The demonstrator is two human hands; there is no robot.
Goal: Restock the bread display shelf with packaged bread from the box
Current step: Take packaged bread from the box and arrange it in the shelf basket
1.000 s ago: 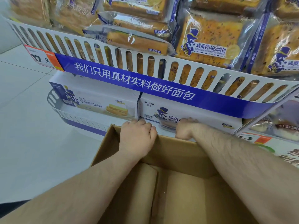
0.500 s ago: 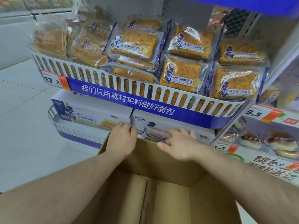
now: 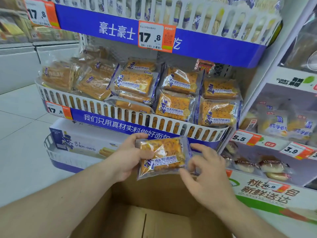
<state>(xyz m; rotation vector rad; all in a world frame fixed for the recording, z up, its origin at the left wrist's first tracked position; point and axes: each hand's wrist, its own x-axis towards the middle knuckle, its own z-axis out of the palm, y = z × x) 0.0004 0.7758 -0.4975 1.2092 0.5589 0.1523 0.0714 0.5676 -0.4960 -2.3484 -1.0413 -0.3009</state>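
Cardboard makes up the open box (image 3: 154, 219) at the bottom of the view, and what shows of its inside is bare brown board with a seam across the floor. Above its far edge a packaged bread (image 3: 163, 156) in clear film with a purple label is held in the air, just in front of the blue front strip of the middle shelf (image 3: 130, 115). The left hand (image 3: 127, 159) has the grip: its thumb lies across the front of the packet and its fingers wrap behind the left edge. The right hand (image 3: 208, 174) sits at the packet's right edge with fingers loosely bent; its fingertips seem to touch the film, though blur makes it hard to say whether they pinch it.

That middle shelf, a white slotted basket, holds stacked packets of the same bread (image 3: 175, 107), thickest at centre and right, with paler-labelled packets (image 3: 58, 77) at the left end. A price tag reading 17.8 (image 3: 57, 110) is clipped to its rail. The lower shelf carries a white boxed bread carton (image 3: 80, 143). The top shelf (image 3: 188, 18) holds more packets behind its slots. A neighbouring rack (image 3: 274, 148) to the right holds round buns.
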